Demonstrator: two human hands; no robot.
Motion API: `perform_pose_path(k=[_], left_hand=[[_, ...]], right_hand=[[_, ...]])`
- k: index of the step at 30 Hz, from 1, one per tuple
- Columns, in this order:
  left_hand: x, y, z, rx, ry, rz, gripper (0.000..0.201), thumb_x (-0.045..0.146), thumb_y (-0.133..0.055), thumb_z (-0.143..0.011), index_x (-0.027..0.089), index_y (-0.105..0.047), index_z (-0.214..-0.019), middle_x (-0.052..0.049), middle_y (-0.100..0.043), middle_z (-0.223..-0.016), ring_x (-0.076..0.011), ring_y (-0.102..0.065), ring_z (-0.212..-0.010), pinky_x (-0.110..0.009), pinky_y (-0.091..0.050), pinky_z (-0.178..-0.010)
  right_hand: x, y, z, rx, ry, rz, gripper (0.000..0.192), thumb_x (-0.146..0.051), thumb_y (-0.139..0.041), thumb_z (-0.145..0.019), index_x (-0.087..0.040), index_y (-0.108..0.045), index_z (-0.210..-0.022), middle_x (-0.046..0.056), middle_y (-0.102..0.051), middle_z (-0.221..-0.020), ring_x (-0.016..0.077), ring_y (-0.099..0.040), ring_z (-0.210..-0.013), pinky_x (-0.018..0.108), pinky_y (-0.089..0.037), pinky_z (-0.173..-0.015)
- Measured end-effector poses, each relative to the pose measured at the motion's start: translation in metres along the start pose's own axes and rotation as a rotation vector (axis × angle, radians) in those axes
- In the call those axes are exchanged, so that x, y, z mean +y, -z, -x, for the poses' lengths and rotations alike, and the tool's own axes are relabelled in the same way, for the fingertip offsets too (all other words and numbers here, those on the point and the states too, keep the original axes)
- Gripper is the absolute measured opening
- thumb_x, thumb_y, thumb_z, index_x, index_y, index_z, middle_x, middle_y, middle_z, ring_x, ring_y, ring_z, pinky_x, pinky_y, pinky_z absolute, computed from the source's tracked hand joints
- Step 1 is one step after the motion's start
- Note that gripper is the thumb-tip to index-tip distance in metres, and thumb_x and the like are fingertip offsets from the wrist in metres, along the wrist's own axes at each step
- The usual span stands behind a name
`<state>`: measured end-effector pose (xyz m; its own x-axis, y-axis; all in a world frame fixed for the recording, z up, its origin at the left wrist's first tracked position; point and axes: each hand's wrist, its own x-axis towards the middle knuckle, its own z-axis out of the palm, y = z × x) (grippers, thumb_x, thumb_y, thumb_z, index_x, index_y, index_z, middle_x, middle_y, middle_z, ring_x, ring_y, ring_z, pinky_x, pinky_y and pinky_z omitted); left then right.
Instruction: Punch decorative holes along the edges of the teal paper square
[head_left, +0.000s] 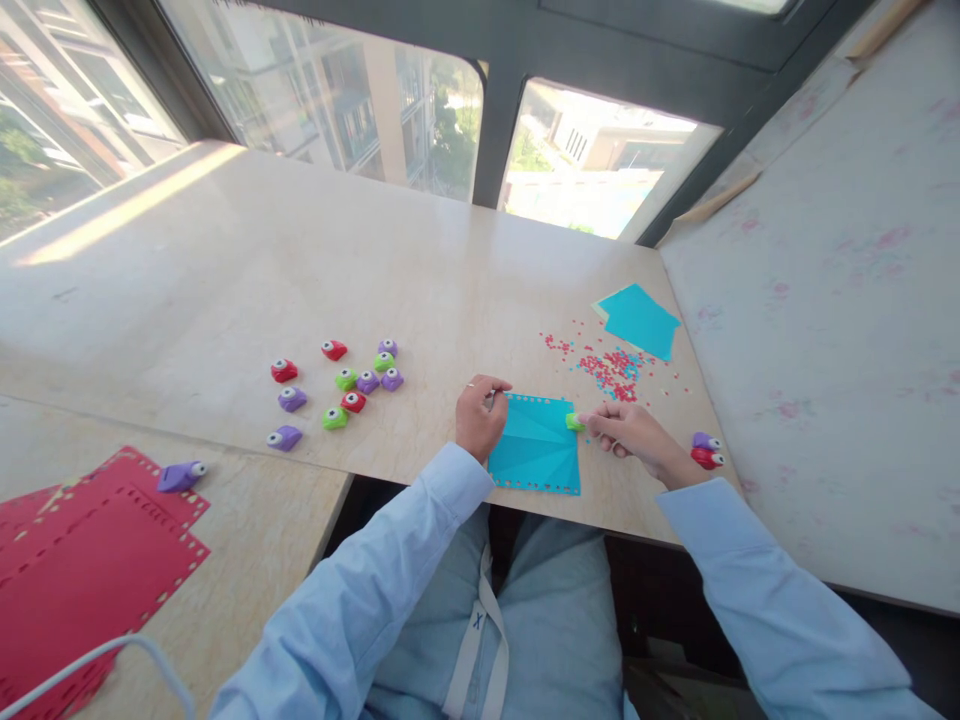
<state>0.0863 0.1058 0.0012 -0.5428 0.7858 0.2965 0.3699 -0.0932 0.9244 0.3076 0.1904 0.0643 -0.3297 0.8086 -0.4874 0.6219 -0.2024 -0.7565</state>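
Pale blue sleeves reach to a square teal paper sheet (536, 447) lying at the near edge of the beige stone table (225, 260).

Left hand (478, 415) pinches the sheet's upper left corner with curled fingers; right hand (631, 432) grips a small green plastic punch (574, 422) against the sheet's right edge. Red and teal paper confetti (611, 365) lies just beyond, a cluster of red, purple and green punches (345, 385) sits to the left, and perforated red paper sheets (82, 560) lie far left.
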Motion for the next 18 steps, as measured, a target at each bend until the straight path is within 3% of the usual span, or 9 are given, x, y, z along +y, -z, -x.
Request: perform_pose_path(k=[11, 18], left_hand=[[0.000, -0.001, 0.000, -0.083, 0.018, -0.053, 0.020, 0.007, -0.052, -0.076, 0.019, -0.067, -0.076, -0.001, -0.068, -0.077, -0.0149, -0.061, -0.071, -0.030, -0.050, -0.070], [0.003, -0.001, 0.000, -0.125, 0.017, -0.116, 0.021, 0.006, -0.053, -0.076, 0.019, -0.068, -0.076, -0.001, -0.068, -0.077, -0.0156, -0.061, -0.073, -0.030, -0.049, -0.072]], right_hand=[[-0.009, 0.010, -0.019, -0.098, -0.126, 0.058, 0.043, -0.048, -0.084, -0.054, -0.017, -0.054, -0.063, 0.003, -0.056, -0.059, 0.0084, -0.043, -0.047, 0.017, -0.023, -0.036], [-0.030, 0.003, -0.022, -0.085, -0.162, 0.312, 0.038, -0.035, -0.078, -0.070, -0.019, -0.048, -0.054, 0.001, -0.048, -0.046, 0.0085, -0.037, -0.038, 0.019, -0.020, -0.033]])
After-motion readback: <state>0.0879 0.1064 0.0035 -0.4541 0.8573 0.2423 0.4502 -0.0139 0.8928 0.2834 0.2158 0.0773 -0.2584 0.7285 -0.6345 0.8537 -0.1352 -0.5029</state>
